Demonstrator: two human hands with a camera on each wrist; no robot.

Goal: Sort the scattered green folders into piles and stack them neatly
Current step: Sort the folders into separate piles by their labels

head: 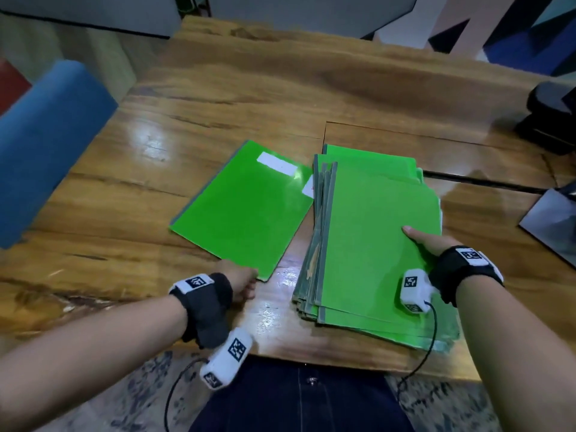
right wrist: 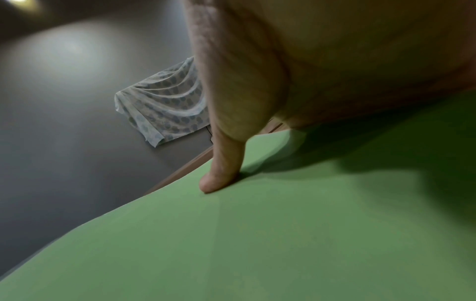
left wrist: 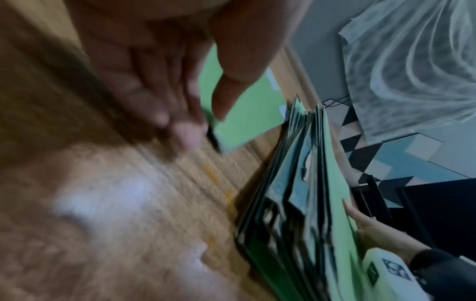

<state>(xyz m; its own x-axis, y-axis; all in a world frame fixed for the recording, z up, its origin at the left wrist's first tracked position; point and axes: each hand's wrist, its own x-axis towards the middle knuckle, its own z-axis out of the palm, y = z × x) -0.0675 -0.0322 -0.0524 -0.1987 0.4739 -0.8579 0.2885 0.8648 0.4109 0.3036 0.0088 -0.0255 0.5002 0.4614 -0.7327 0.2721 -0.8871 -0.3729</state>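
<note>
- Two heaps of green folders lie on the wooden table: one lone folder at 9 o'clock of the tall stack, the two just touching at the stack's far-left corner.
- The left hand pinches the lone folder's near corner, thumb on top and fingers beneath (the wrist view is blurred), likely to drag or square it as the start of a second pile.
- The right hand grips the stack's right edge at 3 o'clock, thumb flat on the top cover, other fingers hidden; it seems to steady the stack.
- The lone folder is glossy, with a white label at its far end and a grey spine.
- The stack is fanned and uneven, grey spines stepped along its left side; neatening remains.
</note>
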